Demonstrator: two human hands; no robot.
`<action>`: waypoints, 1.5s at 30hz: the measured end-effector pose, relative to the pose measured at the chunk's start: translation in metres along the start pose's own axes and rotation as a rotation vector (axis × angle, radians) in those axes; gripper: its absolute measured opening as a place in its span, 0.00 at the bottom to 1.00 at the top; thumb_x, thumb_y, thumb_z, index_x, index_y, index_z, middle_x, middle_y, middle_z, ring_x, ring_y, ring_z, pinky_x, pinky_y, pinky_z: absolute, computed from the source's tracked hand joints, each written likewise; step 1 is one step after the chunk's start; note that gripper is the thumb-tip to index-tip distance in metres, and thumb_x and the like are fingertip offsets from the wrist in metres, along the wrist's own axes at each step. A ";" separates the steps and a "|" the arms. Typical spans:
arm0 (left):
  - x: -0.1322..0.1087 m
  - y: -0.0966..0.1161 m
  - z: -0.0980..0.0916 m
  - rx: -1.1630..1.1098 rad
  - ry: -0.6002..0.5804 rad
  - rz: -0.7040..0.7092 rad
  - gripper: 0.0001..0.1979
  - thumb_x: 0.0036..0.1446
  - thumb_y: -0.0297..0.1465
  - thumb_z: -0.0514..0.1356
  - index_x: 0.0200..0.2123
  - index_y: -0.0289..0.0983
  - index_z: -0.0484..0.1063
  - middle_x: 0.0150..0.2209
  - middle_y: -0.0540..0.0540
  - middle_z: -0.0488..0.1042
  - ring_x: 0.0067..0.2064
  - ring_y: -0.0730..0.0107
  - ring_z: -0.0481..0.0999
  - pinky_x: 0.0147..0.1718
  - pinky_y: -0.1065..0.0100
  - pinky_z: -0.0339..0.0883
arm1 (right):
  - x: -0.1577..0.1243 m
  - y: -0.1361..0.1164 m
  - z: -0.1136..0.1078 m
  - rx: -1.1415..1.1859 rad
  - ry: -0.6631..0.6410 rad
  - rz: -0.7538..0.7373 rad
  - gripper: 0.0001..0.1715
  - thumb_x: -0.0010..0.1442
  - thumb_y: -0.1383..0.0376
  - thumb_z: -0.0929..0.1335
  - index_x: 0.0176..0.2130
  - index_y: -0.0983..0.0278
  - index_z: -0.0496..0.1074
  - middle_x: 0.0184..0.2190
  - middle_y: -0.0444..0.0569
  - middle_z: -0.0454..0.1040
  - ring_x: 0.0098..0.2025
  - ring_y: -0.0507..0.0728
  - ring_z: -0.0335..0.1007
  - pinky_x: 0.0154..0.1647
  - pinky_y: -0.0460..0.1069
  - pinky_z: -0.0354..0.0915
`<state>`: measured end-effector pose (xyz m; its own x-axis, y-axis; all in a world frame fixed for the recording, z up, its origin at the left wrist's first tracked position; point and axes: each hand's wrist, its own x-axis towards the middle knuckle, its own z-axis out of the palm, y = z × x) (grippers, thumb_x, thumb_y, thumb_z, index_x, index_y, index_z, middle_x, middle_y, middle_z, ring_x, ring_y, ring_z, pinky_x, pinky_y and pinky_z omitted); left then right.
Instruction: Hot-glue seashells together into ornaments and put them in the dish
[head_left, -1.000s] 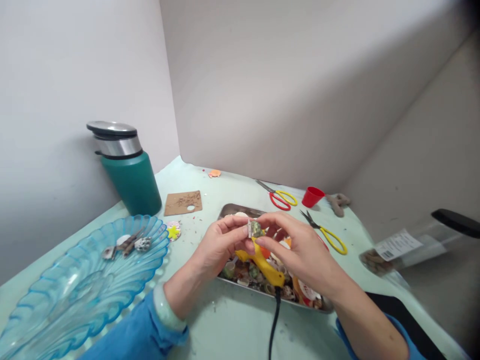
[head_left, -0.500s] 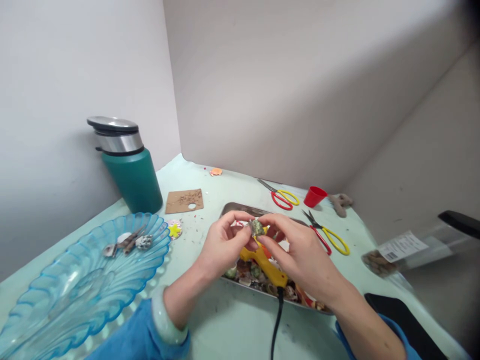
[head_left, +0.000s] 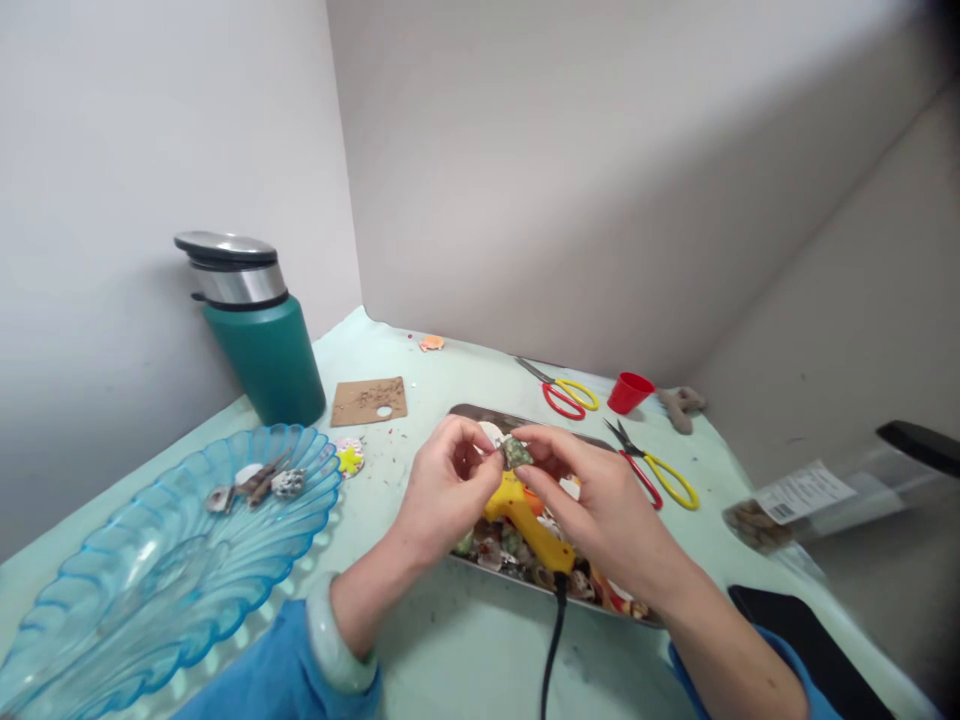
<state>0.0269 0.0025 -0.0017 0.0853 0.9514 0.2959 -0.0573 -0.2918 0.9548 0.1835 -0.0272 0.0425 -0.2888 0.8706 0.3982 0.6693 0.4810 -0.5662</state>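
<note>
A blue dish filled the near left of the table, a few shells at its far rim, with a green flask standing behind it against the wall. A steel tray of shells sat mid-table, a yellow glue gun lying across it (cord trailing near). Two pairs of scissors and a red cup lay far right, within reach. Above the tray, the left hand and right hand met, fingertips of both pinching a small greenish shell, probably so that anything dropped would fall into the tray.
</note>
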 end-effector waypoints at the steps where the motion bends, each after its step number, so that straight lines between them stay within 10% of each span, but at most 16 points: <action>1: 0.000 0.000 0.000 0.025 0.006 0.014 0.05 0.51 0.29 0.60 0.28 0.38 0.64 0.30 0.52 0.66 0.27 0.77 0.66 0.26 0.74 0.59 | 0.000 0.000 0.000 -0.007 0.003 0.000 0.12 0.62 0.68 0.64 0.47 0.60 0.68 0.35 0.45 0.76 0.33 0.53 0.71 0.36 0.47 0.64; 22: 0.002 0.006 -0.002 0.121 0.001 0.002 0.05 0.50 0.31 0.62 0.26 0.35 0.72 0.24 0.50 0.69 0.25 0.75 0.65 0.24 0.74 0.59 | 0.002 0.010 0.001 0.171 -0.081 0.184 0.11 0.62 0.65 0.65 0.46 0.59 0.67 0.27 0.41 0.69 0.30 0.53 0.65 0.31 0.48 0.61; 34: 0.006 0.012 -0.013 0.106 -0.182 0.201 0.18 0.52 0.29 0.63 0.48 0.37 0.71 0.43 0.44 0.67 0.33 0.74 0.69 0.35 0.68 0.67 | 0.006 0.016 -0.008 0.654 -0.178 0.315 0.12 0.62 0.63 0.66 0.45 0.63 0.69 0.27 0.41 0.69 0.28 0.49 0.65 0.32 0.46 0.64; 45: 0.004 0.011 -0.014 0.142 -0.206 0.258 0.14 0.54 0.28 0.62 0.46 0.36 0.74 0.39 0.45 0.69 0.34 0.73 0.69 0.36 0.67 0.67 | 0.006 0.013 -0.006 0.671 -0.188 0.319 0.13 0.60 0.63 0.66 0.45 0.64 0.69 0.25 0.40 0.68 0.26 0.49 0.65 0.29 0.45 0.64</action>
<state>0.0130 0.0049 0.0093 0.2860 0.8091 0.5134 0.0341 -0.5440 0.8384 0.1949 -0.0163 0.0419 -0.3026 0.9520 0.0463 0.1984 0.1105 -0.9739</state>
